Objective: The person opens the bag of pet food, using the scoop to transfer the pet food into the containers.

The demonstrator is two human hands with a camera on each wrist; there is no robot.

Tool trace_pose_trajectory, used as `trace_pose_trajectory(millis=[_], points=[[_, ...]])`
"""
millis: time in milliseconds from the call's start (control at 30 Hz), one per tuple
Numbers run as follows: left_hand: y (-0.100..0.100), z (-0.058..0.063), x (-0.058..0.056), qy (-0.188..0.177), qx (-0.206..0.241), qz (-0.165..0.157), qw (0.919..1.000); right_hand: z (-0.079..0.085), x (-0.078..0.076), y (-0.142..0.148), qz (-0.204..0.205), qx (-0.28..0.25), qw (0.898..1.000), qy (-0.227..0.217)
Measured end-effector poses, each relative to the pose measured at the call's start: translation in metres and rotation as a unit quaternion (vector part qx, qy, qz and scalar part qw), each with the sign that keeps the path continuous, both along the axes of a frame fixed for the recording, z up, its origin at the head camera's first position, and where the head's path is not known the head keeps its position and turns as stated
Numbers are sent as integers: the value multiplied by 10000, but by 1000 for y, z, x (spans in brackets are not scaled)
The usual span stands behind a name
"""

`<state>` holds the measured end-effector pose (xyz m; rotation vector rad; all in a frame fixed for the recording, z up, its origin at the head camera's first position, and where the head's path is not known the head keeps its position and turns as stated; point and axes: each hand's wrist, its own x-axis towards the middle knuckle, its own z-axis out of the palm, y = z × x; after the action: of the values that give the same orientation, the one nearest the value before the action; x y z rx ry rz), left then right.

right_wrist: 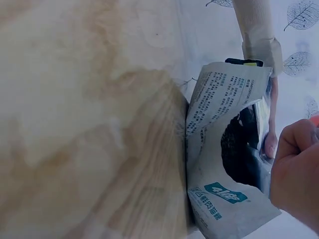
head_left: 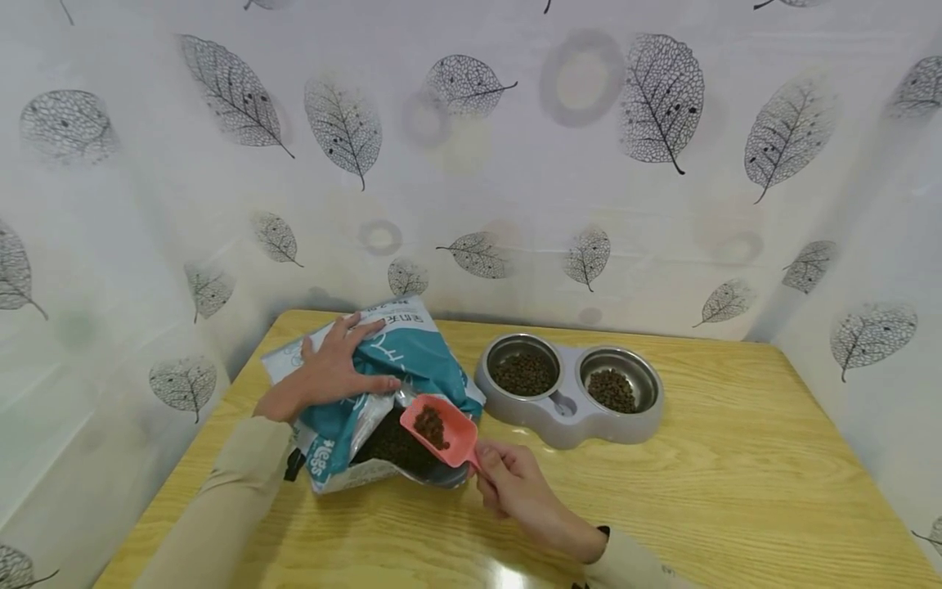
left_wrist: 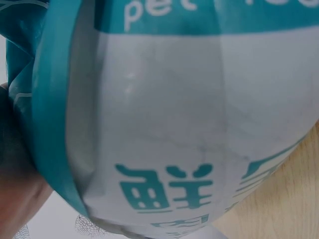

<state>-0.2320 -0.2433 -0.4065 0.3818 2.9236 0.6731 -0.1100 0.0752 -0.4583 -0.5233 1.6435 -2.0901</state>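
A teal and white pet food bag [head_left: 412, 352] lies on its side, its open mouth facing the near edge and dark kibble [head_left: 390, 442] showing inside. On top of the bag rests my left hand [head_left: 331, 368], fingers spread, thumb stretched toward the mouth. My right hand [head_left: 518, 491] grips the handle of a pink scoop [head_left: 459, 429], which is held over the bag's opening with some brown kibble in it. In the left wrist view the printed bag side [left_wrist: 159, 109] fills most of the picture. The right wrist view shows the right hand [right_wrist: 299, 169] beside the bag's mouth; most of the scoop is out of frame.
Right of the bag stands a grey double feeder [head_left: 567, 425] with two steel bowls, each holding brown kibble. Everything is on a wood-grain table [head_left: 736, 474]. A white leaf-print curtain [head_left: 515, 180] hangs behind the table and at both sides.
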Motion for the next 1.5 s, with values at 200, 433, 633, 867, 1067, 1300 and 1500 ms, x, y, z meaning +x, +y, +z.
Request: trace_pose_trajectory(millis=[200,433,633,867,1067,1300,1500], points=[[0,0,1,-23,-9,-16,10000,4,-5,8,-254,329,9980,471],[0,1,0,-32,12,-27,10000,15,-20,43,-1151,1456,9730,1374],[0,1,0,-47,3,-28,10000,26,-32,91,-2262,2560,9204,1903],[-2,-1,0,-35,18,-28,10000,26,-38,138,-3349,4151,8086,2484],[-2,-2,0,-28,59,-44,10000,15,-42,160,-3638,4626,7579,2815],[-1,-2,2,-60,88,-42,9999,0,-50,180,-3756,5007,7089,3253],[-2,-1,1,-35,74,-32,10000,-4,-56,187,-3813,5146,6603,3922]])
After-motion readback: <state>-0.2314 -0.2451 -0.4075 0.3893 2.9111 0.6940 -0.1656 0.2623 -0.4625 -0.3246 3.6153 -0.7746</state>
